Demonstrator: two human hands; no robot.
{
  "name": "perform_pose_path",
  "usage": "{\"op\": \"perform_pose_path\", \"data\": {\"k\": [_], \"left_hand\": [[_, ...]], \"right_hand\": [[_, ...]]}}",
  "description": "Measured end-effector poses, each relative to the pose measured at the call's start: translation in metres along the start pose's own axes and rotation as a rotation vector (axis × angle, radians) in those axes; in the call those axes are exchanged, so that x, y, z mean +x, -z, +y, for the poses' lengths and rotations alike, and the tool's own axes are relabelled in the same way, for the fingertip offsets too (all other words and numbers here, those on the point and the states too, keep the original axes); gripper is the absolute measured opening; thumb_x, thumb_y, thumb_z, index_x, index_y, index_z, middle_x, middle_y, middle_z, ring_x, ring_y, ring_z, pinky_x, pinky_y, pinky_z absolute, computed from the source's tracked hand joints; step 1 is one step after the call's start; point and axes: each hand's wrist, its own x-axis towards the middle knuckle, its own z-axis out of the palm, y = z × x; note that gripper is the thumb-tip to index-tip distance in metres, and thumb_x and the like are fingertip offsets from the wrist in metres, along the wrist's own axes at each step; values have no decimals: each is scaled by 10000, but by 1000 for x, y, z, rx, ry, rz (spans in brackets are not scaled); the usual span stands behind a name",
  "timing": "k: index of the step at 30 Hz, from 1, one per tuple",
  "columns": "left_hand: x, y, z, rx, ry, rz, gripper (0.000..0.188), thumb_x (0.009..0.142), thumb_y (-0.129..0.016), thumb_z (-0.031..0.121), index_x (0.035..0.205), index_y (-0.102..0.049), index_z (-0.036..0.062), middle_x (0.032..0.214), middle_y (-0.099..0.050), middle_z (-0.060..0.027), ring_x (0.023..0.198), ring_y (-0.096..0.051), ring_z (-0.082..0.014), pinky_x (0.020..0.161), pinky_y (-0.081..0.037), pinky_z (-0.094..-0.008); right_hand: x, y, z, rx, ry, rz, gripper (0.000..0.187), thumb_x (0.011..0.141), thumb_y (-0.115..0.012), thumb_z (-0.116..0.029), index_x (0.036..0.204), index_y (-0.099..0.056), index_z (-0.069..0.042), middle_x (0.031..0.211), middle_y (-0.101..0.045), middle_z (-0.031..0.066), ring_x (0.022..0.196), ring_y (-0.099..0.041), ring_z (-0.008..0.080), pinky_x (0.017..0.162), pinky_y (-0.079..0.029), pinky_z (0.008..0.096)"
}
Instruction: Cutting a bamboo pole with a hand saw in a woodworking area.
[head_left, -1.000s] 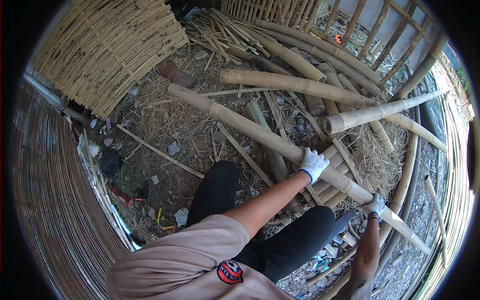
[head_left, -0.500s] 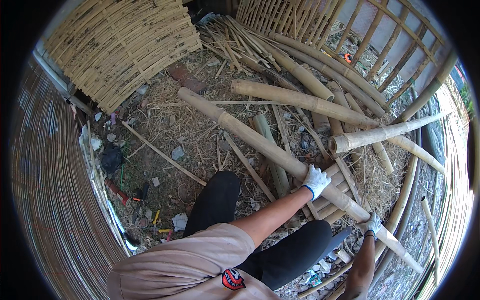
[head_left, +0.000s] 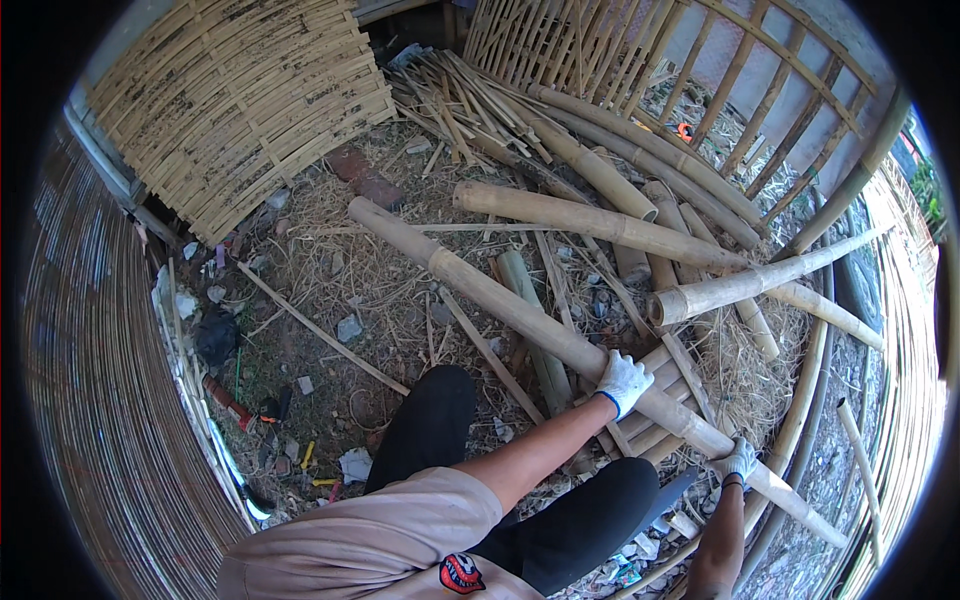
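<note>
In the head view, we see our left hand [head_left: 625, 382] in a white knitted glove, its grip closed around a long, round, tan bamboo pole [head_left: 525, 315]. Our right hand [head_left: 737, 460], gloved alike, grasps the same pole nearer its lower-right end. The pole slants across in front of our knees, its far end toward the upper left. We judge that the spaced grips serve to steady it, since one hand alone would probably let so long a piece swing. Under it, between the hands, lie pale, flat bamboo slats [head_left: 652, 440], which may give it some support; whether the pole touches them we cannot tell.

The ground [head_left: 310, 290] is bare brown earth littered with dry straw and stone chips. Beyond the pole, other thick, tan bamboo poles [head_left: 600, 217] lie crossed beside a loose heap of thin split bamboo strips [head_left: 455, 115]. A curved, woven, yellowish bamboo panel [head_left: 240, 115] stands at the upper left, and an upright bamboo-slat fence [head_left: 560, 50] closes the back, before a grey wall.
</note>
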Motion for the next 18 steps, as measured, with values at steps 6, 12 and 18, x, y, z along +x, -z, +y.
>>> {"op": "perform_pose_path", "data": {"k": [6,12,18], "left_hand": [[-1,3,2,14,-12,3,227,945,-563,188,1144,-672,196,1101,-683,-66,1064,-653,-293,974,-408,-620],[2,-1,1,23,2,-4,225,971,-545,203,1147,-687,209,1125,-691,-54,1087,-662,-286,974,-410,-613],[3,4,-3,31,-5,-26,242,949,-588,204,1175,-674,199,1152,-684,-54,1107,-659,-283,941,-450,-580]], "right_hand": [[0,-3,5,23,-2,37,1030,339,-1001,-486,1250,-607,-207,1266,-597,71,1258,-521,273,1122,-370,390],[1,-4,5,20,15,33,1033,342,-999,-493,1250,-596,-207,1262,-592,59,1255,-515,263,1128,-354,387],[-5,4,-2,16,7,2,982,389,-988,-469,1248,-591,-205,1276,-582,61,1281,-490,269,1142,-334,405]]}}
